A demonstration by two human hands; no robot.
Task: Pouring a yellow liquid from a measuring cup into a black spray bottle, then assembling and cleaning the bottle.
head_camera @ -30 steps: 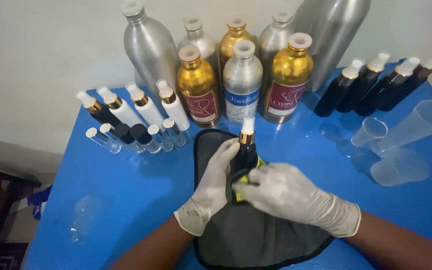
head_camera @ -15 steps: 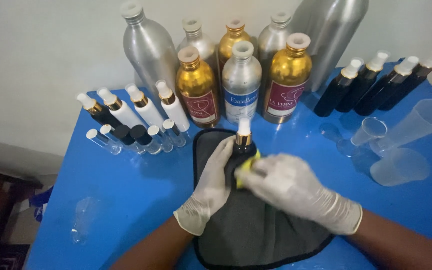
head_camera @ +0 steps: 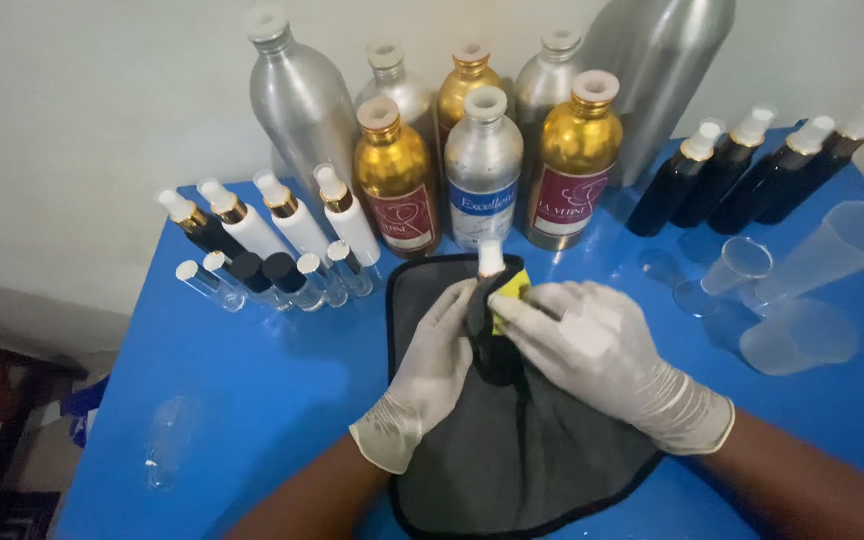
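Presently, a small upright black bottle with white cap (head_camera: pixel 492 330) is held by the gloved left hand (head_camera: pixel 430 372), fingers closed round it, while the gloved right hand (head_camera: pixel 602 350), equally near, presses a yellow label (head_camera: pixel 512 290) against it.

A small black bottle (head_camera: pixel 493 340) with a pale cap stands nearly upright, tilted slightly, over the near middle of the blue desk (head_camera: pixel 252 400), held just above a dark grey cloth (head_camera: pixel 522 450) that lies flat with a black hem. The bottle's cap pokes out on top; most of its body is covered. A bit of yellow material (head_camera: pixel 512 290) is pressed against its upper side, just below the cap.
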